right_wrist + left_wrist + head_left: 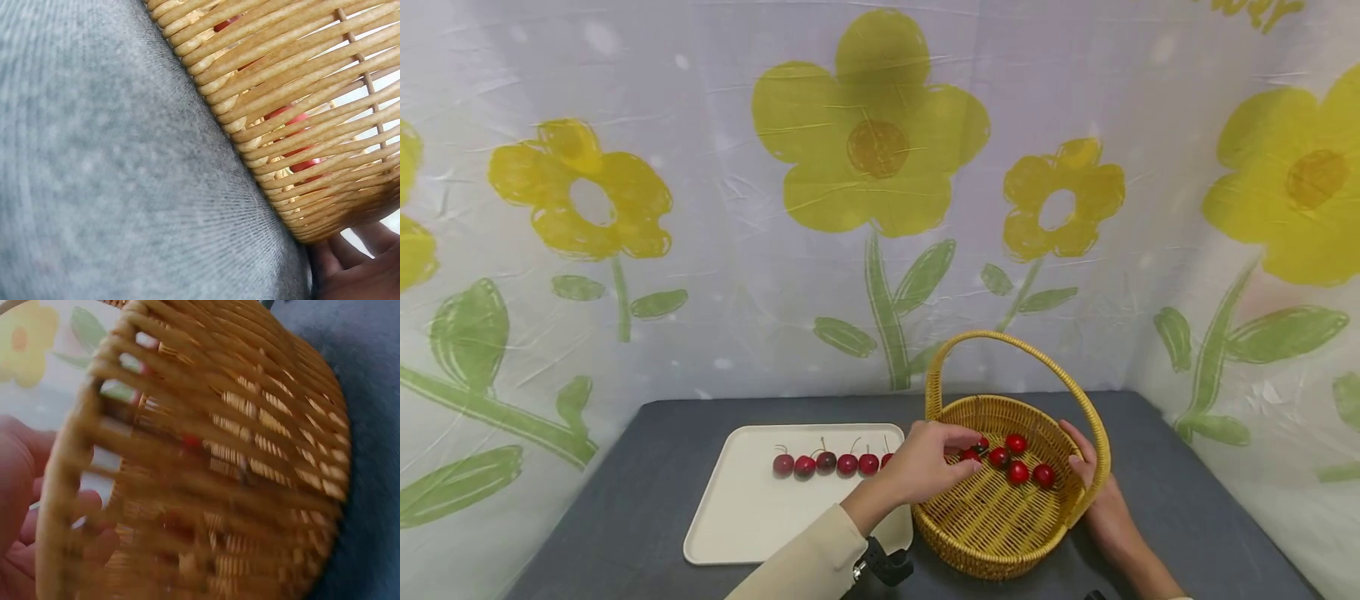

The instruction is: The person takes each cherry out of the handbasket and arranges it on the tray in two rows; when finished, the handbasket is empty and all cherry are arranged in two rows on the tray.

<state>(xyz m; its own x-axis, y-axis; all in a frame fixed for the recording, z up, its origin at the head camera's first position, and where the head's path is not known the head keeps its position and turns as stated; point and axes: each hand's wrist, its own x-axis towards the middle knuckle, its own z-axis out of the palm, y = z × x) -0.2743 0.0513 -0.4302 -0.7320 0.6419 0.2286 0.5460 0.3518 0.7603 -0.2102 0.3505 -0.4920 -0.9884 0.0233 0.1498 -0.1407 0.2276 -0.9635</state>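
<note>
— Wicker, yellow: basket (992, 533) on the grey table (647, 467), handle (1037, 354) arching over it. Where exactly?

— Right of centre, just beside the tray (737, 517), rim touching or overlapping the tray's right edge; cannot tell which.

— Inside?

— Red cherries (1018, 472), about five loose on the woven floor, clustered toward the back.

— Left hand (928, 462)?

— Reached over the near-left rim into the basket, fingers curled together at the cherry (970, 455) nearest that side, seemingly pinching it; fingertips partly hidden, so grip not fully certain. Cream sleeve (808, 562) and a dark wrist mount behind it.

— Right hand (1093, 492)?

— Against the basket's right wall, outside, fingers bent around the rim by the handle's foot. Seen from the right wrist as fingers (353, 275) under the weave (300, 119), red showing through the gaps.

— Left wrist view?

— Blurred. Basket wall (250, 456) close up, fingers (87, 525) behind the slats, table cloth at right.

— On the tray?

— Row of cherries (826, 462), six or so, stems up, along the back; last one at the right partly hidden by the left hand.

— Behind?

— White sheet (715, 250) printed with yellow flowers and green leaves.
</note>
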